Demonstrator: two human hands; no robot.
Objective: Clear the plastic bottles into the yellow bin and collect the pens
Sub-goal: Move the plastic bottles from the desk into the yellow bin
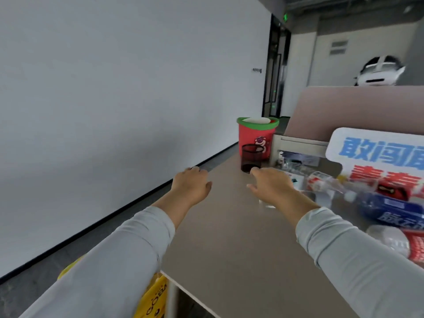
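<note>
Out over the desk (229,237) with both hands, palms down. Left hand (191,184) at the desk's left edge, fingers loosely bent, holding nothing. Right hand (271,184) just short of the black mesh cup (251,158), fingers relaxed and spread, empty too.

Looks like the very start, judging by the pile, with nothing cleared yet. Bottles all off to the right of the right hand: clear bottle (325,182) with a red label lying nearest, blue bottle (387,207) just beyond on its side, crushed bottle (387,242) down toward the near right corner. Yellow bin (156,299) on the floor below the desk's near-left corner, half hidden by the left sleeve. No pens to be made out (too much blur in the clutter past the right wrist to tell).

Best to swing the right hand across to the clear bottle and wrap round the body, not the cap: light empty plastic, quick to skid and roll at a nudge. Then lift clear of the neighbours, carry across to the left, lower over the bin's mouth and let go there, no tossing from desk height. Worth leaving the mesh cup upright, probably the home for the pens. Red bucket (257,136) right behind it, touching or merely close, hard to say.
</note>
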